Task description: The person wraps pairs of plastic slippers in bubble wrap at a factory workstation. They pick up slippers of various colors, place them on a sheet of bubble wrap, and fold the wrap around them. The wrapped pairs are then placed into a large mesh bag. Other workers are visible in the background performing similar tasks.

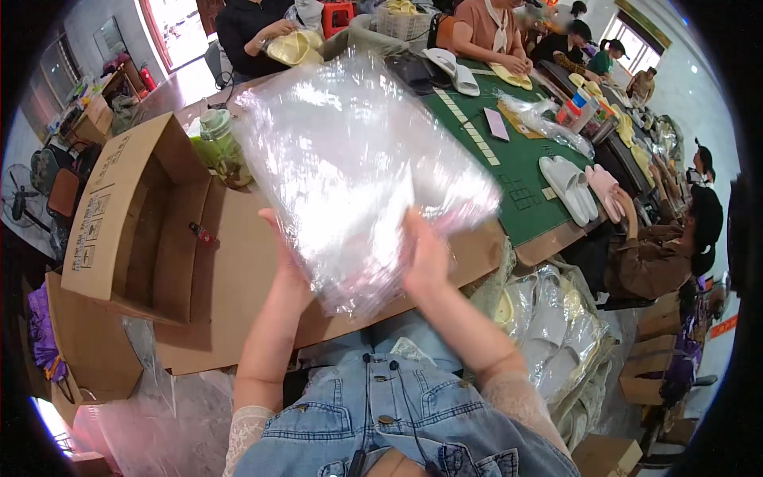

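Note:
A large, shiny bundle of clear plastic bags [342, 159] is held up in front of me, tilted over the cardboard-covered table. My left hand [288, 266] grips its lower left edge, with the fingers partly hidden behind the plastic. At the lower right edge my right hand [425, 253] is closed on the bundle, its thumb lying on top. Glare whitens the middle of the plastic, and a pinkish tint shows along its lower edge. I cannot make out whether anything lies inside.
An open cardboard box [171, 230] stands at the left, with a green-lidded bottle [218, 131] behind it. Slippers [568, 189] and a phone [497, 125] rest on the green mat [469, 119]. Bagged slippers [548, 326] fill a sack beside me. Several people work around the table.

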A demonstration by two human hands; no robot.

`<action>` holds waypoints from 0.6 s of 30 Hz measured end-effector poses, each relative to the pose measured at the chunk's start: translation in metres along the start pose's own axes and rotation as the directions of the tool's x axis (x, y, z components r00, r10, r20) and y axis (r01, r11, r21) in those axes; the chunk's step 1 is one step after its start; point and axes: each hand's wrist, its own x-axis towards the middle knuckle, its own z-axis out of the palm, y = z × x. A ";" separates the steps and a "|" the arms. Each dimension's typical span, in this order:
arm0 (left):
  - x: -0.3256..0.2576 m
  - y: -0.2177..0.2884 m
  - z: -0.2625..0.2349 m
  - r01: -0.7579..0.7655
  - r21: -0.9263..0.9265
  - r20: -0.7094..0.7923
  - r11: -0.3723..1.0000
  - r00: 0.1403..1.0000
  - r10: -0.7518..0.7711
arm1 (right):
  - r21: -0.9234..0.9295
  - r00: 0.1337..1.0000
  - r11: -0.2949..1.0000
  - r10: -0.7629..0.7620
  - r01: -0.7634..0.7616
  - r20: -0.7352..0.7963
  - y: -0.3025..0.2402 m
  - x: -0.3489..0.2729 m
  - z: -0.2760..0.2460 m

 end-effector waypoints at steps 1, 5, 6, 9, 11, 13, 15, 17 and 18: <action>-0.003 0.001 0.001 0.011 0.011 -0.092 1.000 0.996 -0.010 | -0.086 0.993 0.996 -0.039 0.029 -0.112 0.029 0.001 -0.033; -0.003 -0.020 -0.048 0.120 0.212 -0.450 0.970 0.893 -0.012 | -0.077 0.956 0.993 0.069 -0.094 -0.285 0.088 -0.018 -0.098; -0.003 -0.022 -0.066 0.129 0.198 -0.468 0.972 0.883 -0.022 | -0.130 0.958 0.987 0.059 -0.099 -0.280 0.094 -0.019 -0.108; -0.006 -0.020 -0.099 0.130 0.181 -0.481 0.975 0.876 -0.028 | -0.139 0.958 0.951 0.261 -0.277 -0.122 0.072 -0.040 -0.101; 0.002 -0.008 -0.122 0.174 0.323 -0.452 0.930 0.892 -0.010 | -0.348 0.725 0.723 0.672 -0.597 0.150 0.038 -0.040 -0.106; 0.003 -0.003 -0.099 0.144 0.526 -0.446 0.838 0.886 0.128 | -0.684 0.516 0.530 0.818 -0.501 0.256 -0.023 -0.051 -0.080; 0.002 0.000 -0.094 0.175 0.681 -0.462 0.712 0.856 0.231 | -0.847 0.679 0.518 0.666 -0.121 0.311 -0.051 -0.043 -0.085; 0.002 -0.002 -0.106 0.158 0.790 -0.399 0.592 0.866 0.301 | -0.852 0.956 0.503 0.152 0.145 0.253 -0.070 -0.012 -0.088; 0.005 -0.003 -0.109 0.144 0.837 -0.357 0.528 0.875 0.327 | -0.865 0.975 0.453 -0.047 0.216 0.218 -0.075 0.018 -0.093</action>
